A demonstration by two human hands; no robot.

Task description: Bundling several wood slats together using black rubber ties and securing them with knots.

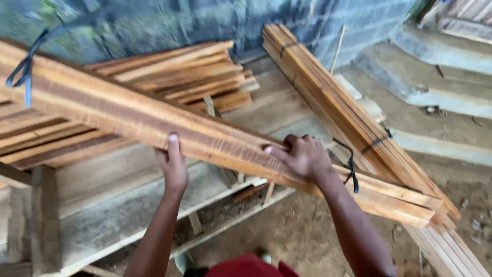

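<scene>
A long bundle of rough wooden slats (128, 115), bound with dark straps near both ends, runs from upper left to lower right in the head view. My left hand (172, 164) grips its near edge from below, thumb pointing up along the side. My right hand (303, 155) clasps the bundle farther right, fingers curled over the top edge. Just past my right wrist, a black strap (351, 166) loops around the slats.
A second tied bundle of slats (333, 102) leans diagonally on the right. A loose stack of boards (195, 77) lies behind. A wide grey plank (118, 205) sits on a wooden frame below. Concrete steps (435, 87) rise at right; dirt floor (297, 231) underfoot.
</scene>
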